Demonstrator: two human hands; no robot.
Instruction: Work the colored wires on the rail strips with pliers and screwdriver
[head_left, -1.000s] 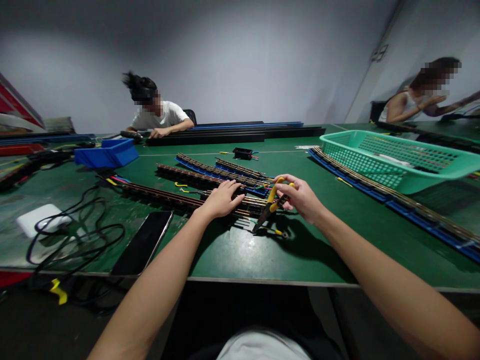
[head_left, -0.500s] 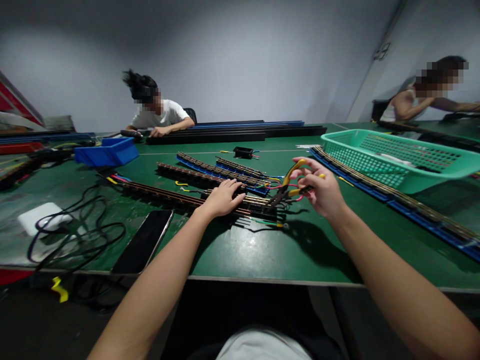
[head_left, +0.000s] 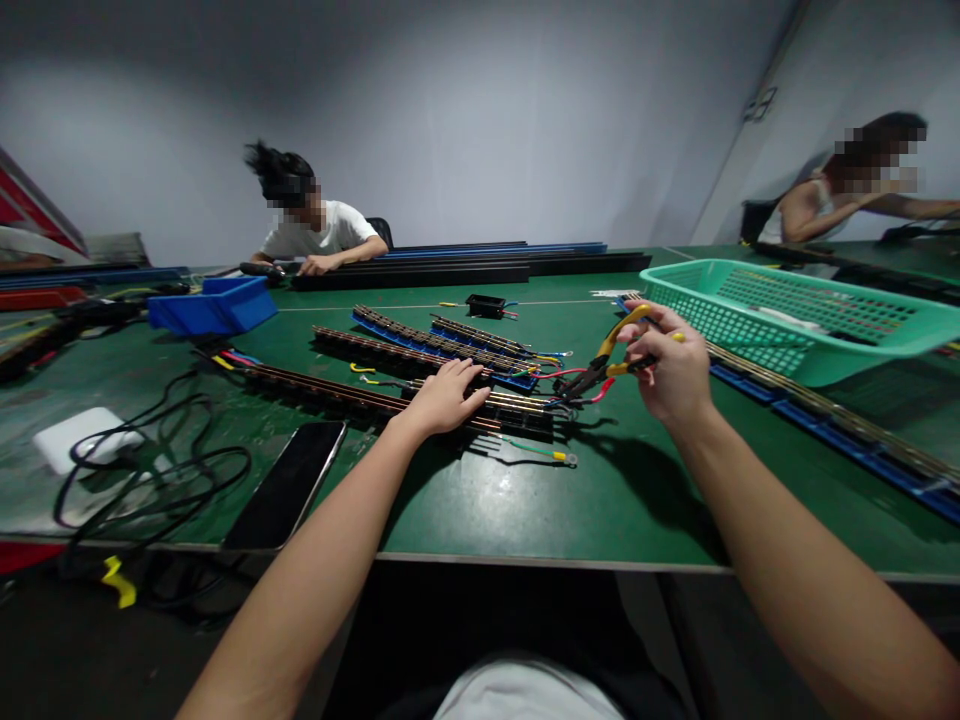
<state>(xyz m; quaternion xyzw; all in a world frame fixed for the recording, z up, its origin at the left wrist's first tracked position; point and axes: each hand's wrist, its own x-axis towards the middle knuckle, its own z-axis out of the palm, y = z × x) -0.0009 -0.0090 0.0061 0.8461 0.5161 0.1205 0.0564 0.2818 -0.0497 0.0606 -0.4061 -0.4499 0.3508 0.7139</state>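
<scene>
My left hand [head_left: 448, 395] lies flat, fingers stretched out, on a dark rail strip [head_left: 517, 405] with copper-coloured bars. In my right hand [head_left: 673, 365] is a pair of pliers [head_left: 609, 352] with yellow handles, spread apart, and dark jaws. The jaws are at the wires by the strip's right end; whether they grip one I cannot tell. A red wire [head_left: 602, 390] passes close to the pliers. From the strip's near side a green wire [head_left: 525, 446] runs to a ring terminal [head_left: 571, 460]. Behind my left hand lie several shorter rail strips [head_left: 442, 345] with blue bases.
A phone [head_left: 286, 485] and a white charger [head_left: 82, 437] with coiled black cable lie at left. Further back are a blue bin [head_left: 214, 305] and a small black box [head_left: 486, 305]. A green basket [head_left: 832, 365] stands right, beside a long blue-based rail [head_left: 817, 425]. Two co-workers sit beyond.
My right hand has moved right and slightly up with the pliers, whose jaws have shifted from over the strip to the wires past its end. My left hand has stayed put.
</scene>
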